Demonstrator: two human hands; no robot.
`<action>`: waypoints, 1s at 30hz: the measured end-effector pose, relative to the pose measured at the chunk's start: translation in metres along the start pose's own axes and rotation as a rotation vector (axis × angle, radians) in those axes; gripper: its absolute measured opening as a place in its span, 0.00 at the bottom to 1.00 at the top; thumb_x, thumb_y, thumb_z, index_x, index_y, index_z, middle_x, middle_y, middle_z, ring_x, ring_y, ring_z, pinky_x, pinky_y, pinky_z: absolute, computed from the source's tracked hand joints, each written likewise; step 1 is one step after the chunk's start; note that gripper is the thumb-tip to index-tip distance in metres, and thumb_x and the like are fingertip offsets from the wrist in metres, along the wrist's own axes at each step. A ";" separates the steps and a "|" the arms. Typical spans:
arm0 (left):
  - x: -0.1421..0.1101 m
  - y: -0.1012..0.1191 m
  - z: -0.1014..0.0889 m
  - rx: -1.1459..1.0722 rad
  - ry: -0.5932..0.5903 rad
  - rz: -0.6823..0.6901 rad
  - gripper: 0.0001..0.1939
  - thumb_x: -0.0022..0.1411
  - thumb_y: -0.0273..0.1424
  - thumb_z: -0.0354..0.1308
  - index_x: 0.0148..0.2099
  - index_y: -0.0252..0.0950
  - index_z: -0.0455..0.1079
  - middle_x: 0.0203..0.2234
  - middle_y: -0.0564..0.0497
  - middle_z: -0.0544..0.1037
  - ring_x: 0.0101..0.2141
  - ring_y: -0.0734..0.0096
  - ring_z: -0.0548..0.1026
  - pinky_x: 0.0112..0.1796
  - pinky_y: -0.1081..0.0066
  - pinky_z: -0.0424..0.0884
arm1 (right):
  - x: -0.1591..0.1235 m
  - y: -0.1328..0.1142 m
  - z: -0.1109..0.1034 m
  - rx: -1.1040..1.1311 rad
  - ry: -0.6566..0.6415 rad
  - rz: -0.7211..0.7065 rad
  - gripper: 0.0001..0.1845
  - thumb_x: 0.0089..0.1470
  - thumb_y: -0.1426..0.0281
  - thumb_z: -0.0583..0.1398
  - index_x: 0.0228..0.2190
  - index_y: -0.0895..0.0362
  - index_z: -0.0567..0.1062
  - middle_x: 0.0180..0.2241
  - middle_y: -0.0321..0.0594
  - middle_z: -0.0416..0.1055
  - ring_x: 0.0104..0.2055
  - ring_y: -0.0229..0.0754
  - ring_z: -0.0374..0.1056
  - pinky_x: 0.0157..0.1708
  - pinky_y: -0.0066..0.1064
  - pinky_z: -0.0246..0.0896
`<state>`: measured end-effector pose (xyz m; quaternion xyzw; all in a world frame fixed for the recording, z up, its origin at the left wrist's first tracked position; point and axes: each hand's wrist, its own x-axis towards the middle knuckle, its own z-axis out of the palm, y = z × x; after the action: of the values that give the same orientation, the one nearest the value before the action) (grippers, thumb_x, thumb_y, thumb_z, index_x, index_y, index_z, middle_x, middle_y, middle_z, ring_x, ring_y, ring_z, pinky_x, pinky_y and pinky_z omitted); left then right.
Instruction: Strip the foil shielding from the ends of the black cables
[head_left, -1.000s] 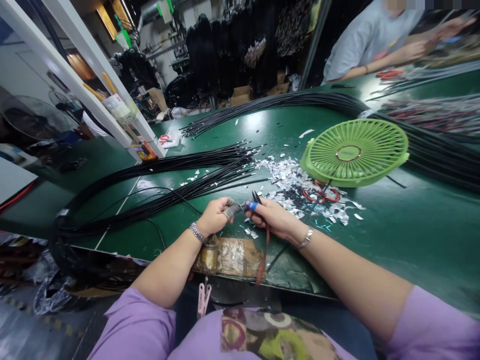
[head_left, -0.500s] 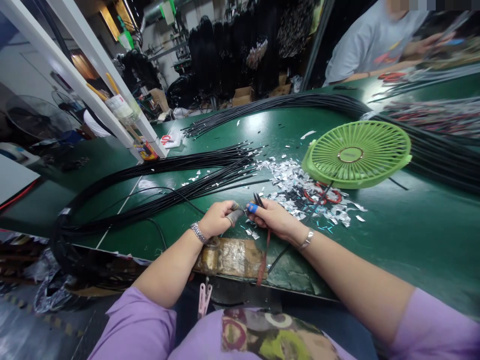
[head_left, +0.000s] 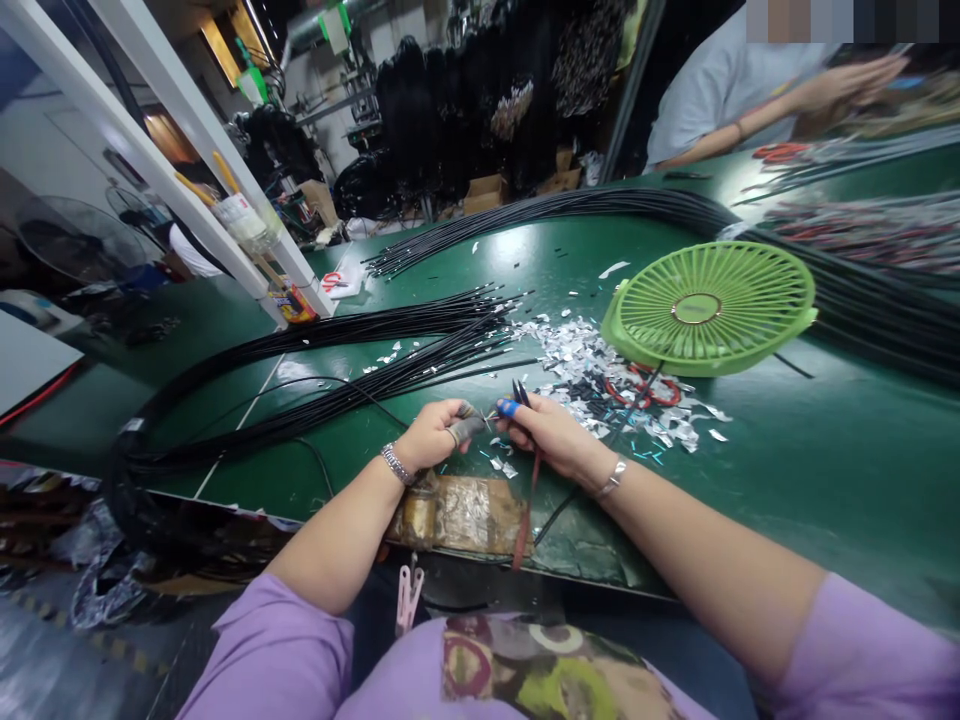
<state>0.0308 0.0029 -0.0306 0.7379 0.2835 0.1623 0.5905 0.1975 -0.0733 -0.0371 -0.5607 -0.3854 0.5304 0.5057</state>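
Note:
My left hand (head_left: 439,432), with covered fingertips, is closed in a pinch on the end of a black cable (head_left: 375,400). The cable runs back toward the looped bundle of black cables (head_left: 420,365). Thin strands (head_left: 488,418) stick out between both hands' fingertips. Blue tape wraps a finger of my right hand (head_left: 536,425), which is closed around a black two-pointed tool (head_left: 520,394); its tips point away from me, and its exact kind is hidden by the palm. My right fingertips are at the strands, close to my left thumb.
Foil scraps (head_left: 570,350) and red-handled scissors (head_left: 652,388) lie ahead, by a green fan (head_left: 705,305). A taped board (head_left: 480,515) with a red strap (head_left: 527,520) sits at the table's front edge. A second cable bundle (head_left: 570,200) lies behind. A co-worker (head_left: 720,105) sits at far right.
My hands stay nearly in place; the fingertips have shifted slightly and the strands between them show more spread. The co-worker's arm has lifted.

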 end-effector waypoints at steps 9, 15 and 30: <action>0.001 -0.003 0.001 0.022 0.002 0.000 0.25 0.51 0.53 0.61 0.26 0.34 0.63 0.12 0.58 0.64 0.16 0.81 0.59 0.20 0.76 0.53 | -0.001 -0.002 -0.009 -0.256 0.015 -0.336 0.17 0.43 0.59 0.65 0.35 0.53 0.72 0.33 0.41 0.76 0.33 0.44 0.69 0.36 0.37 0.65; 0.001 -0.003 0.000 0.031 0.017 0.007 0.24 0.51 0.52 0.61 0.27 0.34 0.63 0.13 0.58 0.64 0.16 0.81 0.60 0.20 0.76 0.54 | -0.003 -0.001 -0.009 -0.335 0.056 -0.379 0.16 0.44 0.64 0.62 0.38 0.53 0.73 0.35 0.42 0.77 0.33 0.44 0.70 0.36 0.37 0.66; 0.000 -0.005 0.000 0.132 0.013 0.072 0.22 0.53 0.49 0.60 0.27 0.34 0.64 0.14 0.59 0.64 0.17 0.81 0.59 0.20 0.76 0.55 | 0.005 0.005 -0.011 -0.325 0.057 -0.279 0.12 0.41 0.66 0.63 0.32 0.54 0.74 0.29 0.37 0.73 0.29 0.40 0.66 0.32 0.33 0.64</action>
<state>0.0300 0.0036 -0.0358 0.7837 0.2710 0.1692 0.5326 0.2082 -0.0710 -0.0441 -0.5909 -0.5252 0.3700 0.4879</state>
